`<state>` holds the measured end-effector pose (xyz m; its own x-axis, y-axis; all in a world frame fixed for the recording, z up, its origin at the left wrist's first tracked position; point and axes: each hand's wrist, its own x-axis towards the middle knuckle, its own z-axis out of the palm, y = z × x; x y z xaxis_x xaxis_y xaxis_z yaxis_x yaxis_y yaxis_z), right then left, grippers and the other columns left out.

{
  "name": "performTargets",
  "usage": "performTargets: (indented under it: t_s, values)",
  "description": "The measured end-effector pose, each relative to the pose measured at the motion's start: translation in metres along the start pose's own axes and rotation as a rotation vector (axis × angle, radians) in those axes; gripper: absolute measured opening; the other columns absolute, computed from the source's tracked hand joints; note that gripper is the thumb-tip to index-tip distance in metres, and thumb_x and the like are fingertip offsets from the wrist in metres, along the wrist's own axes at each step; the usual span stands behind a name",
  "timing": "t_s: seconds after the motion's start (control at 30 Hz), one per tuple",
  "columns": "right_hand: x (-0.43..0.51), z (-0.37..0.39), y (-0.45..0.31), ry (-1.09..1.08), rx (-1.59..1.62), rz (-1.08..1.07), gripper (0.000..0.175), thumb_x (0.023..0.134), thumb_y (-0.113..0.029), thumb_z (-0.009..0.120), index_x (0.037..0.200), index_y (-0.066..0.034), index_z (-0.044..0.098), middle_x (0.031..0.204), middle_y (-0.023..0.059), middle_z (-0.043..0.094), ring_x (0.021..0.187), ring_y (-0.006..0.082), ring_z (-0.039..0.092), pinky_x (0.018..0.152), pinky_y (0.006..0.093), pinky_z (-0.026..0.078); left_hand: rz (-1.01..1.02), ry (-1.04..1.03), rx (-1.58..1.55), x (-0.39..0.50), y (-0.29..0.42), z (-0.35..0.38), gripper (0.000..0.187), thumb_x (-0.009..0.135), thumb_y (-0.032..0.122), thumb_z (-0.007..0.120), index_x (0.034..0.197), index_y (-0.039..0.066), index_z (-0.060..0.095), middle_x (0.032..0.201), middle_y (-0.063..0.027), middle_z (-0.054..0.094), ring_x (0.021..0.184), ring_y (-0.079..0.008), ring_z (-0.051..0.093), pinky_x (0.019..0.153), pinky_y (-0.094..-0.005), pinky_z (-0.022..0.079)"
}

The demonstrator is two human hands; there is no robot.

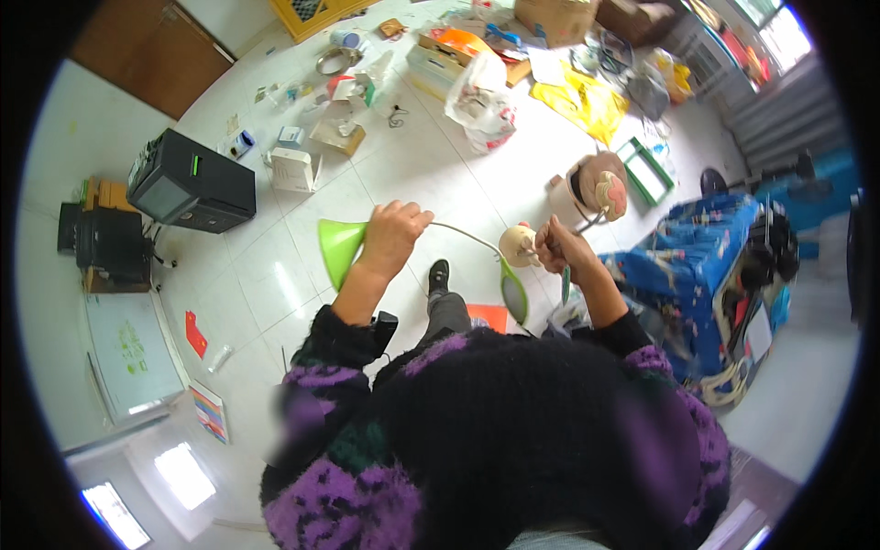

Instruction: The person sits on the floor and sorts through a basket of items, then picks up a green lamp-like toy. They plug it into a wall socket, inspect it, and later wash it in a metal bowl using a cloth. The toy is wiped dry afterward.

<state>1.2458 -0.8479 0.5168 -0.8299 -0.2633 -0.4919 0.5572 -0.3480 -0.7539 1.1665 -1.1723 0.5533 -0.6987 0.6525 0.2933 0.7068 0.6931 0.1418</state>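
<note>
My left hand [395,236] is closed around the neck of a bright green cone-shaped lampshade [339,249]. A thin pale flexible stem [464,236] runs from that hand towards a green-rimmed oval piece [513,295], which hangs near my lap. My right hand [560,249] has its fingers pinched on a thin metallic rod or stem; its far end lies near a pink-and-cream flower-shaped piece [612,196]. Close beside the right fingers is a cream round object [517,245] with a small red part. How these pieces join at the right hand cannot be told.
A black computer tower [194,180] stands on the tiled floor at the left. Small boxes, a white plastic bag [481,103] and a yellow bag [581,100] lie ahead. A pink bin [574,199], a green frame [645,172] and a blue cloth-covered stand [701,254] are at the right.
</note>
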Motion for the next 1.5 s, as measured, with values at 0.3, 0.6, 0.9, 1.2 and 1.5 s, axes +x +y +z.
performTargets:
  t_s: [0.3,0.6,0.9,1.2,1.5]
  values:
    - [0.115,0.011,-0.071,0.262,-0.529,-0.032,0.052,0.091,-0.024,0.061,0.133,0.0020,0.045,0.077,-0.0003,0.052,0.066,0.0084,0.047,0.057,0.0243,0.039,-0.037,-0.007,-0.511,0.103,-0.130,0.060,0.014,0.079,0.010,0.067,0.093,0.007,0.067,0.077,-0.0097,0.059,0.076,-0.0302,0.056,0.068,-0.0393,0.046]
    - [0.199,-0.051,-0.128,0.146,-0.592,0.081,0.031,0.089,-0.023,0.063,0.101,0.0061,0.061,0.077,0.0048,0.059,0.068,0.0116,0.054,0.059,0.0300,0.045,-0.379,-0.070,-1.198,0.234,-0.130,0.110,0.015,0.085,0.006,0.065,0.100,0.004,0.068,0.077,-0.0028,0.062,0.072,-0.0119,0.055,0.066,-0.0264,0.044]
    - [0.262,-0.154,-0.226,0.222,-0.555,-0.032,0.028,0.093,-0.026,0.057,0.091,0.0010,0.065,0.068,-0.0018,0.054,0.061,0.0071,0.048,0.054,0.0251,0.041,-0.638,-0.103,-1.800,0.409,-0.082,0.152,0.017,0.090,0.009,0.063,0.106,0.004,0.066,0.083,0.0012,0.062,0.070,-0.0049,0.048,0.064,-0.0185,0.038]
    - [0.321,-0.236,-0.300,0.338,-0.568,-0.096,0.034,0.088,-0.029,0.061,0.085,0.0044,0.066,0.066,0.0037,0.058,0.061,0.0122,0.052,0.057,0.0307,0.043,-0.450,-0.761,-1.466,0.547,-0.087,0.178,0.061,0.090,0.023,0.062,0.142,0.006,0.037,0.128,-0.0091,0.053,0.112,-0.0159,0.052,0.096,-0.0281,0.041]
    - [0.366,-0.326,-0.382,0.521,-0.287,-0.104,0.026,0.090,-0.018,0.055,0.082,0.0045,0.065,0.070,0.0061,0.061,0.063,0.0138,0.055,0.059,0.0296,0.046,0.249,-0.908,-1.280,0.722,-0.051,0.229,0.088,0.077,0.022,0.064,0.149,0.008,0.016,0.147,-0.0183,0.026,0.138,-0.0286,0.027,0.111,-0.0381,0.024]
